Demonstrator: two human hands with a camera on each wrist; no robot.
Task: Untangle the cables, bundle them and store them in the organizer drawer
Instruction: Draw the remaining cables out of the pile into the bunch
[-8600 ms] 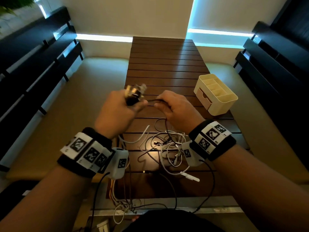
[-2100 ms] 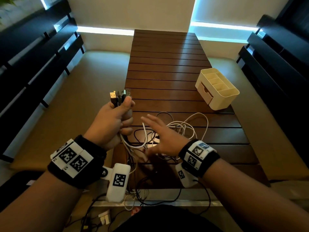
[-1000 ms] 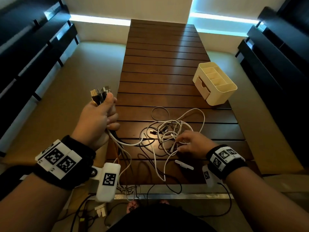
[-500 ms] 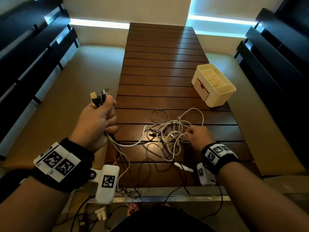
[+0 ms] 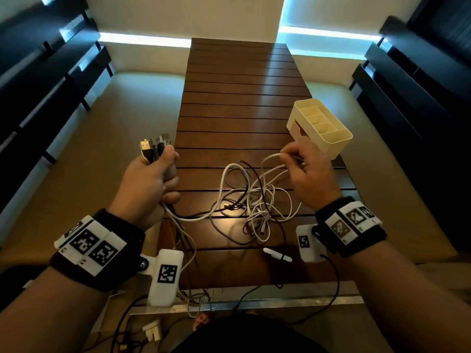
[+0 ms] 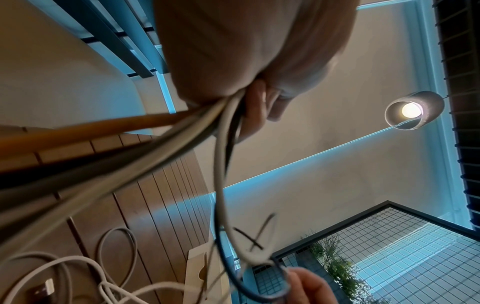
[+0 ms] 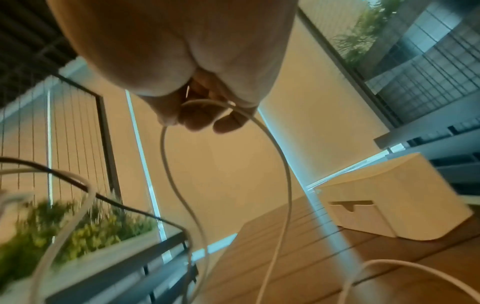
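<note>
A left hand (image 5: 147, 184) grips a fistful of cable plugs (image 5: 154, 147) pointing up and away, while the right hand (image 5: 309, 174) pinches a white cable (image 5: 270, 159) lifted from the tangle (image 5: 252, 202) on the slatted table (image 5: 237, 98), near the organizer (image 5: 321, 126)

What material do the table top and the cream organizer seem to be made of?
Table top: likely wood, dark brown slats with a glossy varnish; the lamp glare shows on it. Organizer: probably plastic, cream, matte and smooth, with thin moulded dividers and rounded corners.
</note>
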